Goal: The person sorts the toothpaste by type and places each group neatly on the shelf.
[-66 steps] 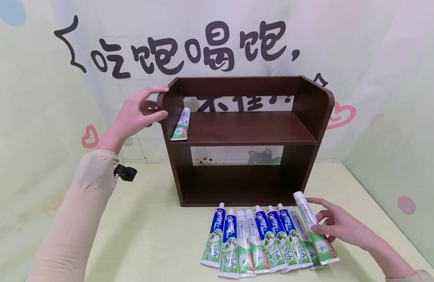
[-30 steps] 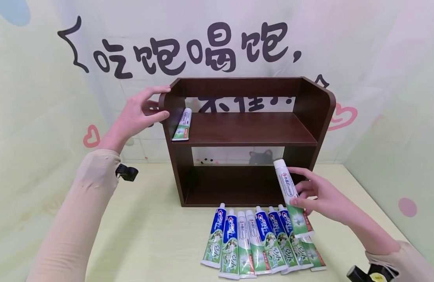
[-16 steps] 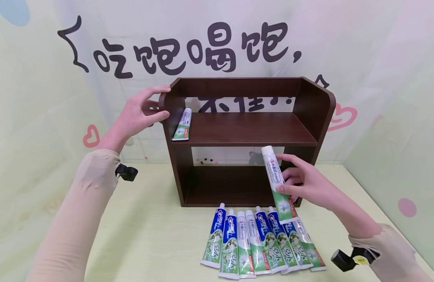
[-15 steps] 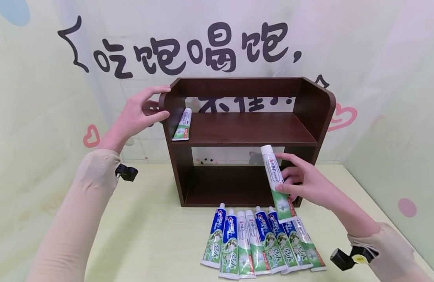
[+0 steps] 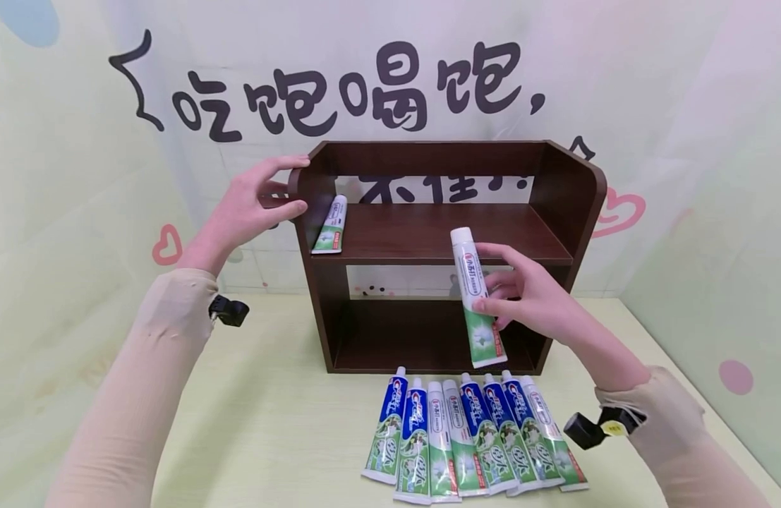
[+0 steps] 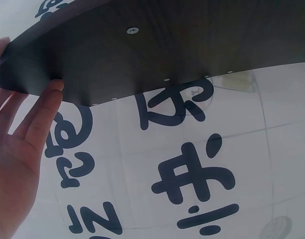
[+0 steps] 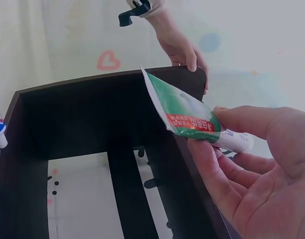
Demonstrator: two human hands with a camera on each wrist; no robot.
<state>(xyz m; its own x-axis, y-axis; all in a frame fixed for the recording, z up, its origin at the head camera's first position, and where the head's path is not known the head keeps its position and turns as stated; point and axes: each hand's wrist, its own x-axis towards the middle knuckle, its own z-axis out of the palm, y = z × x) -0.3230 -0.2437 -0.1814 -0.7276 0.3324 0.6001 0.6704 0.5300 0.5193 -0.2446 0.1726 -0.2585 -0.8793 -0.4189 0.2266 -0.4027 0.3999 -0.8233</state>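
My right hand (image 5: 536, 296) pinches a white-and-green toothpaste tube (image 5: 469, 282) between thumb and fingers. The tube hangs cap up, slightly tilted, before the brown two-tier shelf (image 5: 441, 259). In the right wrist view its flat green end (image 7: 180, 107) points away from my palm. My left hand (image 5: 238, 204) holds the upper front corner of the shelf's left side panel; the left wrist view has fingers (image 6: 43, 109) against the panel's outer face. Another white-and-green toothpaste tube (image 5: 331, 227) leans upright at the upper tier's left end.
Several toothpaste tubes lie in a fanned row on the table (image 5: 257, 395) before the shelf, blue-and-green ones (image 5: 393, 423) mixed with white-and-green ones (image 5: 439, 437). A printed backdrop (image 5: 390, 42) stands behind the shelf.
My right hand has lifted the white-and-green toothpaste tube off the row's right end and carried it up and left to the shelf front. The left hand stays on the shelf.
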